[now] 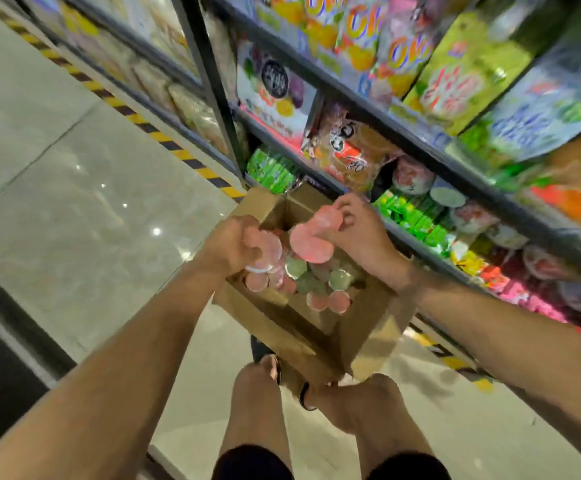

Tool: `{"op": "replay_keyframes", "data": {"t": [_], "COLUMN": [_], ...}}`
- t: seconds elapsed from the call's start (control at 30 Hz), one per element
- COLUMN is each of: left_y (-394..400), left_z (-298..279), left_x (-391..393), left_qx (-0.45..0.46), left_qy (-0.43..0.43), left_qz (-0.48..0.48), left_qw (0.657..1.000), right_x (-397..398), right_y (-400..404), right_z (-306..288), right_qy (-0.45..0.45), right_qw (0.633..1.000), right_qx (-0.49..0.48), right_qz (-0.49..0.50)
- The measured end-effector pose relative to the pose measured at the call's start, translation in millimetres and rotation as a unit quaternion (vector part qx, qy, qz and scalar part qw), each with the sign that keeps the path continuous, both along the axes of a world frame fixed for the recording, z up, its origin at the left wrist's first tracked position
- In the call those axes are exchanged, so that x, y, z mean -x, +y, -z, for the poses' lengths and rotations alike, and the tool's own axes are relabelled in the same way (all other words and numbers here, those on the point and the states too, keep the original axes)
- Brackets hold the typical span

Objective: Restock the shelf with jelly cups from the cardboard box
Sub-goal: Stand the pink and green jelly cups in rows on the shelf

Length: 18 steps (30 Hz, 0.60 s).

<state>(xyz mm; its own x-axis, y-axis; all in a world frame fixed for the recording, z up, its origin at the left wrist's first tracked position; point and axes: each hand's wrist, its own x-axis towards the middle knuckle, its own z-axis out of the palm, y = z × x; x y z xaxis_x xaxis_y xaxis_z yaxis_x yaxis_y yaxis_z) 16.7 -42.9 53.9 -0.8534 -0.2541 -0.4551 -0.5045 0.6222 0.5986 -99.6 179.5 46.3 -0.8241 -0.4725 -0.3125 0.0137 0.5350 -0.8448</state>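
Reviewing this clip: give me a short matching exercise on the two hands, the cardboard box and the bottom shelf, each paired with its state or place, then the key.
Column 1
1. left hand
2. right hand
3. cardboard box
4. bottom shelf

Column 2
A. on the floor, open, with pink and green jelly cups inside
B. grips pale pink cups over the box's left edge
C. carries green packets and lidded cups
D. holds a pink cup lifted above the box

Pairs: 1-B, 2-D, 3-A, 4-C
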Motion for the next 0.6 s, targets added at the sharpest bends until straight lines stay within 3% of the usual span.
{"op": "replay_keyframes", "data": {"t": [0.23, 0.6], "left_y": [-19.6, -25.9], "left_z": [-169.9, -415.2], "left_x": [11.9, 20.0], "left_qx": [0.074, 0.212], "left_qy": [0.051, 0.132], "left_qz": [0.042, 0.165], "left_qw": [0.995, 0.954], "right_x": [0.9, 9.3], "right_y": [1.5, 4.3], "right_z": [-158.3, -408.2], "right_qy": [0.105, 0.260], "right_qw": [0.986, 0.957], "right_qx": [-0.026, 0.042], "right_qz": [-0.125, -0.119]}}
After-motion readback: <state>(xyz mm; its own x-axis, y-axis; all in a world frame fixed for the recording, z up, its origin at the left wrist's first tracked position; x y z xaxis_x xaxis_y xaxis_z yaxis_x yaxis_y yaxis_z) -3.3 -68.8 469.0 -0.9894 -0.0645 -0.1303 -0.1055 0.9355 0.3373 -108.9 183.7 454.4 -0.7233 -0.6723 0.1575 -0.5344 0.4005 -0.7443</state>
